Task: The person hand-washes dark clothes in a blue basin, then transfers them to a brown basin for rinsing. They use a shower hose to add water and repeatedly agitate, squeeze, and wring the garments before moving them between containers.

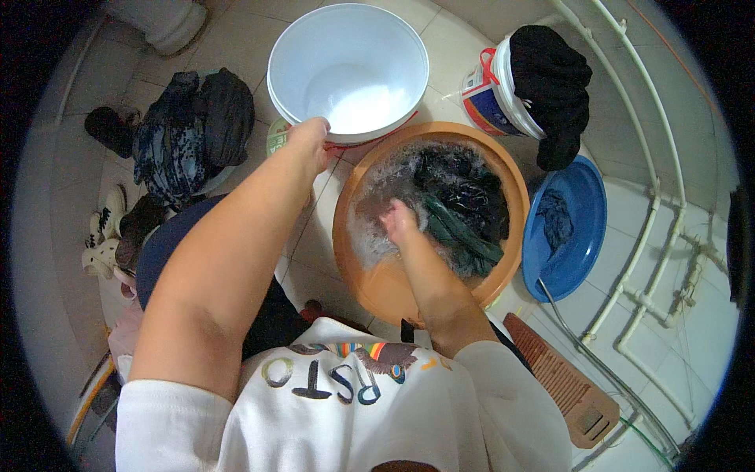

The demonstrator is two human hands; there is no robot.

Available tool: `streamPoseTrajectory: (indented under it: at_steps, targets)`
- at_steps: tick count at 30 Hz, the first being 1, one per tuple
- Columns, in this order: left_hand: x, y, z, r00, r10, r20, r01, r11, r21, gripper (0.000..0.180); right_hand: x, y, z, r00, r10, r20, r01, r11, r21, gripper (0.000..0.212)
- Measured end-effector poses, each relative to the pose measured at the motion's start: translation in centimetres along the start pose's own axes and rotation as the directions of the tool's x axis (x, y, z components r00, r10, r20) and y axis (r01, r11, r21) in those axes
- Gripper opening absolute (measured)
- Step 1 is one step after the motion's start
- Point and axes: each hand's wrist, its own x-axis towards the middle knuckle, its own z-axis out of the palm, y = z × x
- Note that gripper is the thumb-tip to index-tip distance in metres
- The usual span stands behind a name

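Observation:
My left hand grips the near rim of a large white bucket, fingers closed over its edge. Bare white walls and bottom show inside the bucket. To its lower right stands a round orange-brown basin with foamy water. Dark wet clothes lie in the basin's right half, with a dark green garment among them. My right hand dips into the suds beside the green garment. Its fingertips are partly lost in foam, so their grip cannot be made out.
Black cloth hangs over a second bucket at the far right. A blue basin holds a dark wet cloth. A brown washboard leans near pipes. Dark clothes and pale shoes are at left.

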Motion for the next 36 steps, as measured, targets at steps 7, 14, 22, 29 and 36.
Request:
streamPoseTrajectory:
  at_steps: [7, 14, 22, 29, 36]
  targets:
    - [0.7, 10.9, 2.1, 0.939, 0.339, 0.065, -0.342, 0.891, 0.300, 0.050, 6.5, -2.4, -5.7, 0.998, -0.064, -0.021, 0.066, 0.994, 0.088, 0.026]
    - [3.4, 13.2, -0.7, 0.752, 0.525, 0.398, -0.578, 0.236, 0.781, 0.065, 3.3, -2.0, 0.2, 0.395, -0.217, 0.893, -0.505, 0.760, 0.409, 0.034]
    - [3.1, 12.2, 1.1, 0.760, 0.494, 0.423, -0.609, 0.312, 0.730, 0.062, -16.3, -16.9, 15.9, 0.537, -0.389, 0.749, -0.019, 0.881, 0.472, 0.037]
    - [1.5, 13.2, 1.6, 0.818, 0.332, 0.469, -0.563, 0.629, 0.536, 0.056, -6.0, -6.2, 6.6, 0.939, -0.276, 0.204, 0.181, 0.903, 0.389, 0.032]
    - [2.1, 13.9, 0.2, 0.848, 0.323, 0.421, -0.518, 0.675, 0.525, 0.058, -2.3, -2.1, 2.7, 0.993, 0.109, 0.035, -0.110, 0.806, 0.582, 0.029]
